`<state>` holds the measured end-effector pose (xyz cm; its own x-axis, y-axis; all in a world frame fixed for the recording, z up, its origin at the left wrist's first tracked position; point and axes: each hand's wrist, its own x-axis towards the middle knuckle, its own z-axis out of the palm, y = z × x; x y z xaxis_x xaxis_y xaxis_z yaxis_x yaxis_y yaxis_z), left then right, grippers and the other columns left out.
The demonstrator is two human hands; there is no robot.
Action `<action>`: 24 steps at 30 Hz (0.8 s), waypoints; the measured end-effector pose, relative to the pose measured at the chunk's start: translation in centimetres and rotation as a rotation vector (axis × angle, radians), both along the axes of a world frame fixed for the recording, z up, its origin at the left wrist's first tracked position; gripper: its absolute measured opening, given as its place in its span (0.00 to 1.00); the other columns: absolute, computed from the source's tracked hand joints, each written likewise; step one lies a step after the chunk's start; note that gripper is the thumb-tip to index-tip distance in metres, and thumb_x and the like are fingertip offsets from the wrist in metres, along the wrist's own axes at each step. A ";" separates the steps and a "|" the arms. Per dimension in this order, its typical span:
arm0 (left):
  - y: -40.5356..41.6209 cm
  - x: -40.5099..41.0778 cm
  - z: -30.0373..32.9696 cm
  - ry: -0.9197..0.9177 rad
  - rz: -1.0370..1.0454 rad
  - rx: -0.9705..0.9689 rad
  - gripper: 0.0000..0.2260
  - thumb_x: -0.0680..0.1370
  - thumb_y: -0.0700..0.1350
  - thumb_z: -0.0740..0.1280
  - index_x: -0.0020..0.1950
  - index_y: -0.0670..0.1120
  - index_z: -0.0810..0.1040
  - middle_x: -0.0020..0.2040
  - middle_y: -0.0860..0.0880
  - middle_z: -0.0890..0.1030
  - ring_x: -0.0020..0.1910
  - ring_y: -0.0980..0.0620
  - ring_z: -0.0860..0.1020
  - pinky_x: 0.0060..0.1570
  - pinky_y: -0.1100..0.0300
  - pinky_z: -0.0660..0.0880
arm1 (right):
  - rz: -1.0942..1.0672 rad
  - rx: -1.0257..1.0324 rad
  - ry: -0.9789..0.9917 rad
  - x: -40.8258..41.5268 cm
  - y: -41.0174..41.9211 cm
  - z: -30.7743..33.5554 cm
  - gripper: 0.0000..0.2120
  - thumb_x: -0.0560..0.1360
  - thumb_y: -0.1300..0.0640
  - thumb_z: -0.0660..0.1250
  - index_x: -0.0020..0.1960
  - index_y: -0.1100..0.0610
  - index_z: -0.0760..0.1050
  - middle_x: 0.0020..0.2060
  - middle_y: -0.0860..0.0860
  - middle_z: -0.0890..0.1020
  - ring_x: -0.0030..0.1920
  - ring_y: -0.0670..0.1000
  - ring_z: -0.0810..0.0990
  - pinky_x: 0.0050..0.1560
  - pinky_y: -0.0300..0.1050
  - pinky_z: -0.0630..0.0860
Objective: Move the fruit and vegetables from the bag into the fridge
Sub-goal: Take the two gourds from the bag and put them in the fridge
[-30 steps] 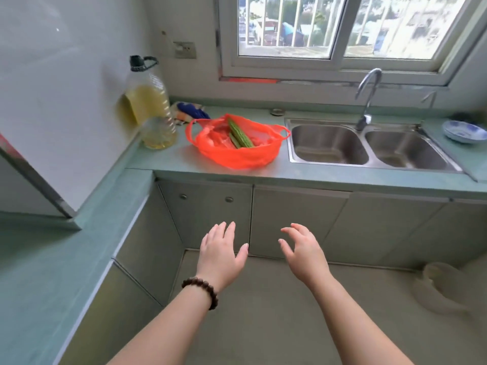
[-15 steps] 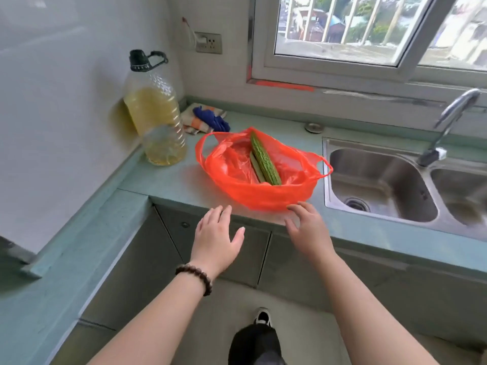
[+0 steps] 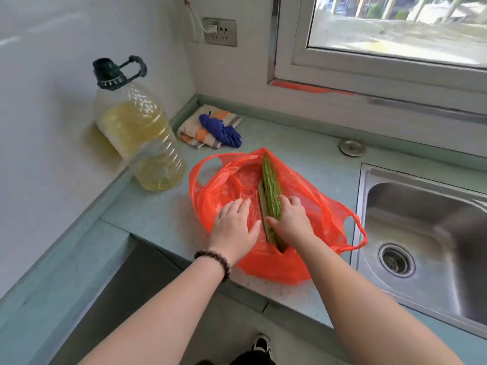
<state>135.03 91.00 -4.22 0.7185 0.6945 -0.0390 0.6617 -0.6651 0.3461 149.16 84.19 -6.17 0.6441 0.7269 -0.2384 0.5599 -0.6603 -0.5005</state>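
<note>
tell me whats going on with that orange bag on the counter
A person is unpacking it. The orange plastic bag lies open on the counter beside the sink. The right hand grips a long bitter gourd that is still inside the bag, while the left hand rests flat on the bag's plastic. Nothing has left the bag yet, and no fridge is in view.

Gourd in bag — bottle left, sink right.
</note>
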 end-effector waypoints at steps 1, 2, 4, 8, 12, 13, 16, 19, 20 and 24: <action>0.4 0.5 -0.4 0.007 0.003 -0.011 0.27 0.78 0.57 0.56 0.75 0.47 0.60 0.74 0.47 0.64 0.74 0.49 0.59 0.74 0.50 0.54 | 0.009 -0.025 0.014 0.3 0.5 -0.5 0.35 0.72 0.46 0.68 0.73 0.54 0.58 0.68 0.56 0.63 0.66 0.59 0.66 0.61 0.54 0.70; 0.7 0.9 -0.7 0.011 0.005 -0.022 0.27 0.78 0.56 0.56 0.75 0.46 0.60 0.74 0.48 0.63 0.74 0.49 0.58 0.74 0.51 0.54 | 0.019 -0.045 0.018 0.6 0.9 -0.9 0.35 0.71 0.46 0.68 0.73 0.54 0.57 0.68 0.56 0.63 0.66 0.59 0.66 0.61 0.54 0.70; 1.2 1.9 -1.3 0.016 0.002 -0.042 0.27 0.78 0.55 0.57 0.75 0.46 0.61 0.74 0.48 0.63 0.74 0.49 0.58 0.74 0.52 0.55 | 0.034 -0.062 -0.013 0.9 1.4 -1.6 0.34 0.71 0.49 0.69 0.72 0.55 0.58 0.67 0.56 0.64 0.65 0.60 0.65 0.60 0.54 0.70; 2.1 4.4 -2.6 0.023 -0.008 -0.037 0.24 0.78 0.54 0.58 0.72 0.45 0.64 0.72 0.47 0.67 0.72 0.48 0.62 0.71 0.52 0.59 | -0.019 0.008 0.013 1.8 1.4 -2.5 0.29 0.71 0.57 0.66 0.70 0.55 0.61 0.65 0.56 0.66 0.63 0.61 0.68 0.58 0.54 0.71; 2.5 7.0 -4.5 0.075 0.004 -0.056 0.19 0.78 0.53 0.58 0.65 0.44 0.70 0.63 0.47 0.74 0.64 0.45 0.70 0.63 0.51 0.66 | -0.072 0.058 0.096 2.7 1.0 -2.7 0.31 0.71 0.59 0.65 0.72 0.55 0.61 0.66 0.56 0.68 0.64 0.59 0.70 0.62 0.51 0.69; 2.6 7.4 -5.0 0.097 0.015 -0.057 0.18 0.78 0.53 0.58 0.63 0.45 0.71 0.61 0.46 0.75 0.62 0.45 0.71 0.61 0.51 0.67 | -0.081 0.064 0.096 2.8 0.9 -2.7 0.31 0.71 0.59 0.65 0.72 0.55 0.61 0.66 0.57 0.68 0.64 0.59 0.70 0.62 0.50 0.68; 2.7 8.4 -6.2 0.151 0.058 -0.036 0.18 0.76 0.56 0.59 0.59 0.45 0.73 0.57 0.46 0.75 0.60 0.44 0.71 0.57 0.50 0.68 | -0.101 0.072 0.106 2.8 0.6 -2.7 0.31 0.72 0.59 0.65 0.73 0.54 0.60 0.65 0.57 0.69 0.64 0.58 0.71 0.62 0.49 0.67; 2.8 8.8 -6.9 0.141 0.109 0.015 0.20 0.74 0.60 0.61 0.56 0.45 0.73 0.56 0.46 0.74 0.59 0.44 0.70 0.55 0.50 0.69 | -0.117 0.077 0.105 2.8 0.5 -2.8 0.31 0.72 0.58 0.65 0.73 0.52 0.60 0.64 0.57 0.70 0.62 0.59 0.71 0.61 0.50 0.69; 2.9 8.9 -7.1 0.133 0.125 0.017 0.21 0.74 0.61 0.62 0.56 0.45 0.73 0.56 0.46 0.73 0.59 0.44 0.70 0.55 0.50 0.69 | -0.123 0.078 0.103 2.8 0.5 -2.8 0.31 0.72 0.57 0.65 0.73 0.51 0.60 0.64 0.56 0.70 0.62 0.59 0.72 0.61 0.50 0.69; 3.4 8.8 -7.7 0.109 0.162 0.003 0.23 0.72 0.62 0.64 0.55 0.44 0.72 0.56 0.45 0.72 0.59 0.44 0.70 0.58 0.50 0.69 | -0.157 0.066 0.102 2.8 0.7 -2.9 0.32 0.71 0.57 0.64 0.73 0.51 0.59 0.64 0.55 0.69 0.63 0.59 0.71 0.61 0.51 0.69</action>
<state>143.87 94.38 -11.90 0.5891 0.8007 -0.1083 0.7935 -0.5481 0.2645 151.95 84.89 -9.05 0.7257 0.6358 -0.2629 0.3970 -0.6991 -0.5947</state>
